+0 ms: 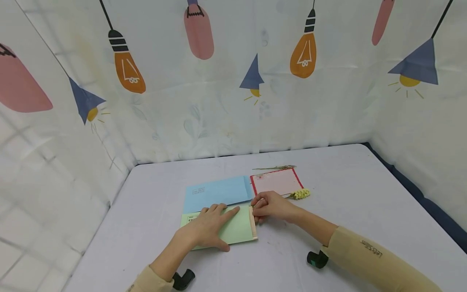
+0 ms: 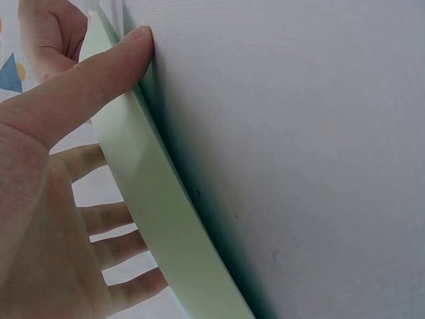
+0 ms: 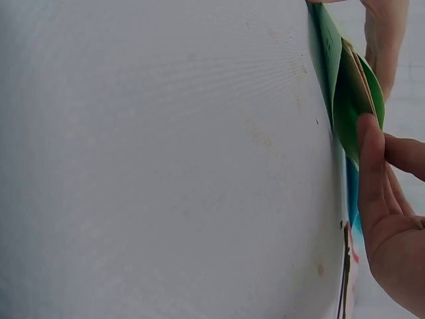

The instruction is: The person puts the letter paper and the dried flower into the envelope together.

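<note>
A light green envelope (image 1: 237, 229) lies on the table. A cream folded paper (image 1: 253, 223) shows along its right-hand end. In the right wrist view, that end gapes and the layered cream paper (image 3: 359, 80) sits inside it. My left hand (image 1: 206, 227) rests on the envelope with fingers spread. In the left wrist view, its thumb lies along the envelope's near edge. At the right end, my right hand (image 1: 271, 207) pinches the cream paper at the upper corner of the opening. Its fingertips partly hide that corner.
A blue envelope (image 1: 217, 190) lies just beyond the green one. To its right is a pink card (image 1: 277, 181) with a red border. A dried sprig (image 1: 275, 167) lies above the card, and a yellow flower sprig (image 1: 300, 194) lies by its lower right corner.
</note>
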Action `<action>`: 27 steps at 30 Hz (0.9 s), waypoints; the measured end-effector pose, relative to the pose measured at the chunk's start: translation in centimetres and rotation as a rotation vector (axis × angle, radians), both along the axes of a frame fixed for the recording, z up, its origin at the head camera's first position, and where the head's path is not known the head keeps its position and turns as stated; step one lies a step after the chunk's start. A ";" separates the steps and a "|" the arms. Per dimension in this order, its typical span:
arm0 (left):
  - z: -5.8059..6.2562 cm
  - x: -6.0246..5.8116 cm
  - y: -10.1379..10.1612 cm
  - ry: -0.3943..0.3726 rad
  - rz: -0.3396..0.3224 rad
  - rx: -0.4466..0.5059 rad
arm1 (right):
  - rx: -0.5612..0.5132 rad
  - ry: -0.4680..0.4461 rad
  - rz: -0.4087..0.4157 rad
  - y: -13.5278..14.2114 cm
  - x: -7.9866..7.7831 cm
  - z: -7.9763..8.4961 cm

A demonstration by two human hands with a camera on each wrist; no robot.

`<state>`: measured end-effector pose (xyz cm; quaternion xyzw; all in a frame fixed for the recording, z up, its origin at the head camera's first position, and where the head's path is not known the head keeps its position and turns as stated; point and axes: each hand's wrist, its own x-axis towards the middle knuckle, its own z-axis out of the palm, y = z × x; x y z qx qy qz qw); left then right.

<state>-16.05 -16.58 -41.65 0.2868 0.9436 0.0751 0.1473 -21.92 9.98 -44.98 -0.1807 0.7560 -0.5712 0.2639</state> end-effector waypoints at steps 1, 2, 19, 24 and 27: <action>0.0 0.0 0.0 0.000 0.000 0.002 | 0.002 -0.003 -0.004 -0.1 0.0 0.0; 0.0 0.0 0.0 0.000 0.000 0.004 | 0.003 -0.009 -0.008 -0.1 0.1 0.1; -0.2 0.0 0.0 0.007 0.002 0.009 | 0.014 -0.022 -0.007 -0.7 0.0 -0.3; -0.2 0.0 0.0 0.013 0.000 0.007 | -0.015 -0.037 0.003 -0.7 0.0 -0.5; -0.2 0.0 0.0 0.024 -0.008 0.008 | -0.023 -0.058 0.006 -0.8 0.2 -0.6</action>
